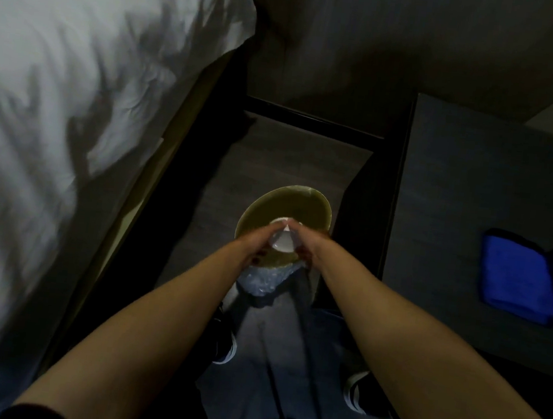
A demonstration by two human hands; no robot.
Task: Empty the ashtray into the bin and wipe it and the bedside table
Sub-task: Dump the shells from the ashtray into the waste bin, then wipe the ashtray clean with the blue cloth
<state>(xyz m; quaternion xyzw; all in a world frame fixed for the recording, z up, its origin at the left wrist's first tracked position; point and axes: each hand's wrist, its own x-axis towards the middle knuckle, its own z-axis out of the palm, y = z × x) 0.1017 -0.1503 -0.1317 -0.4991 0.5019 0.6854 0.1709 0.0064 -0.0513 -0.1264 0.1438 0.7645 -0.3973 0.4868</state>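
Observation:
A small white ashtray (282, 241) is held over the round olive-lined bin (286, 203) on the floor between the bed and the bedside table. My left hand (257, 245) grips its left side and my right hand (305, 243) grips its right side. The ashtray looks tilted, with its pale inside facing me. A clear plastic liner (260, 281) hangs from the bin's near rim. The dark bedside table (459, 195) stands to the right, with a folded blue cloth (518, 281) lying on its top.
A bed with white bedding (74, 100) fills the left side, its frame edge close to the bin. A dark wall stands behind. My legs and shoes (354, 390) are below the bin in the narrow floor gap.

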